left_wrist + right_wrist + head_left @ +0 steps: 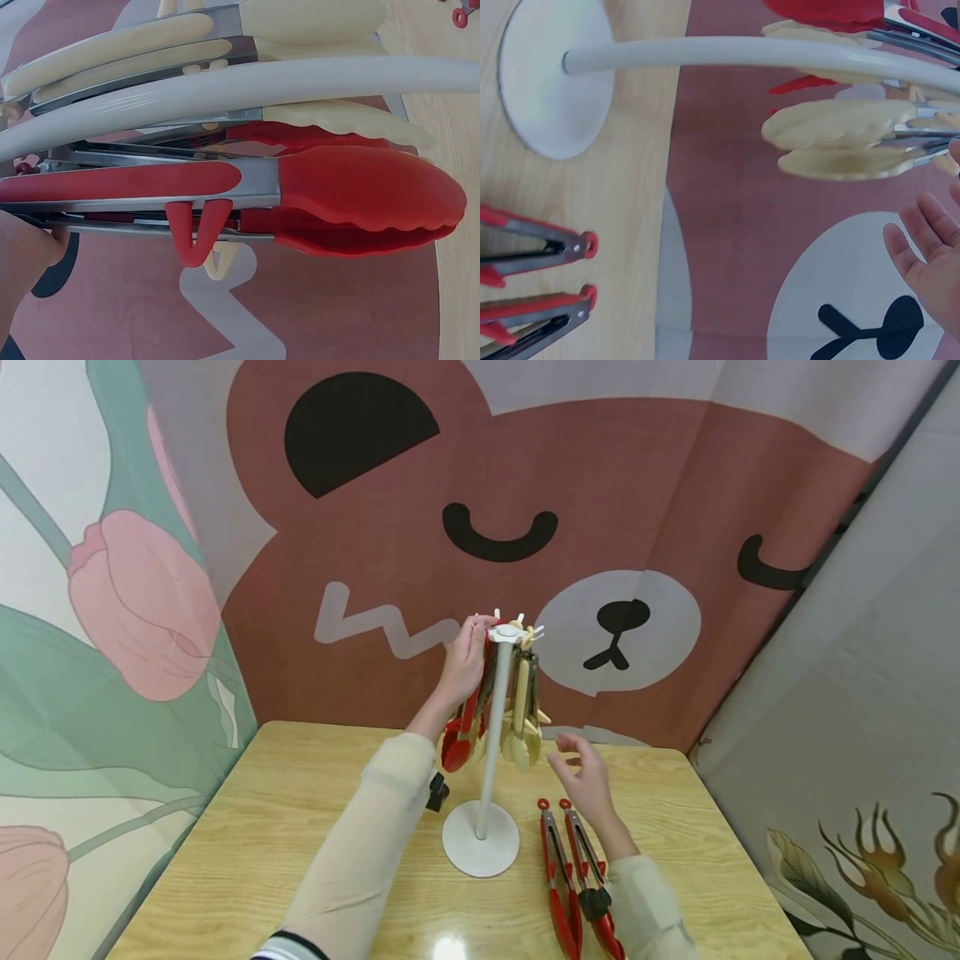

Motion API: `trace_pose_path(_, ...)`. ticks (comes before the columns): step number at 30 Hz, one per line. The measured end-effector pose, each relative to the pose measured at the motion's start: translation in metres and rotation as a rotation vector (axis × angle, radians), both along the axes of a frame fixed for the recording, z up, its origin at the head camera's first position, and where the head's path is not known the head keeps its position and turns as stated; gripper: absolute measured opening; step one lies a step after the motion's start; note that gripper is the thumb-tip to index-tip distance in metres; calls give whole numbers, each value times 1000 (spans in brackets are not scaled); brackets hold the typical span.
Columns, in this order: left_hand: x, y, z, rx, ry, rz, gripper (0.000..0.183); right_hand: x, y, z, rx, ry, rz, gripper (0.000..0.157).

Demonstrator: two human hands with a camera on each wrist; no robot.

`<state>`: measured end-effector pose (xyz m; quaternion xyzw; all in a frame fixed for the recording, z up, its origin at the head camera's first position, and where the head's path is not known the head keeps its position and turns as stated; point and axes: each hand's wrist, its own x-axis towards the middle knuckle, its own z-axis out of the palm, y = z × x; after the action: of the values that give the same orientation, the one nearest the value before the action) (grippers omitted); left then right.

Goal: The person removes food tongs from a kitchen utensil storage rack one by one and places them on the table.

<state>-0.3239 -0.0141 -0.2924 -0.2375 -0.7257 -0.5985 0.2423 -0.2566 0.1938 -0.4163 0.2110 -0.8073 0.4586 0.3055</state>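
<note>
A white stand on a round base holds several tongs hung from hooks at its top. My left hand is up at the hooks and holds the top end of red tongs, which hang head down with their red scalloped heads slightly apart. Cream tongs hang on the other side of the pole, and more red and cream heads show behind. My right hand is in the air to the right of the stand, fingers loosely bent with nothing in them. In the right wrist view it is beside the cream tongs.
Two red-handled tongs lie side by side on the wooden table, under my right forearm. A black clip-like piece shows beside my left sleeve. A curtain with a bear print hangs behind the table.
</note>
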Motion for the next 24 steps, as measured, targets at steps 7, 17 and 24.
trace_pose_path(7, 0, 0, 0, 22, 17, -27, 33, -9, -16, 15, 14, 21, -18, 38)
trace_pose_path(17, 0, 0, -1, 24, 20, -32, 31, -17, -28, 28, 17, 16, -25, 50)
trace_pose_path(24, -1, 0, -2, 33, 19, -25, 30, -20, -32, 32, 24, 9, -11, 54)
